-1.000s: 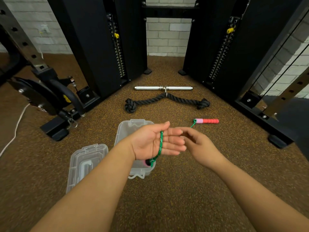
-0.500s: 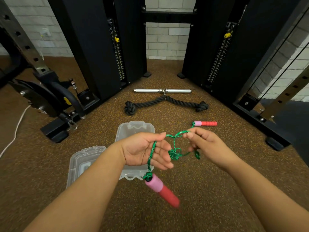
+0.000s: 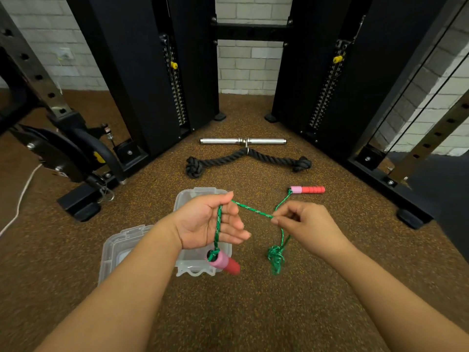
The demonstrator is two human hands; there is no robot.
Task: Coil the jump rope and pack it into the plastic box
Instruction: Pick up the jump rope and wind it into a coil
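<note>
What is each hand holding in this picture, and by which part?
Both hold the jump rope by its green cord: the left hand hooks it at the thumb, one handle dangling below; the right hand pinches it farther along.

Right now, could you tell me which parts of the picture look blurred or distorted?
Head view: the near handle hanging under the left hand is motion-blurred, and so is the tangle of green rope below the right hand; the far handle on the floor is sharp. The wide lens splays the black columns outward; light is soft and even.
</note>
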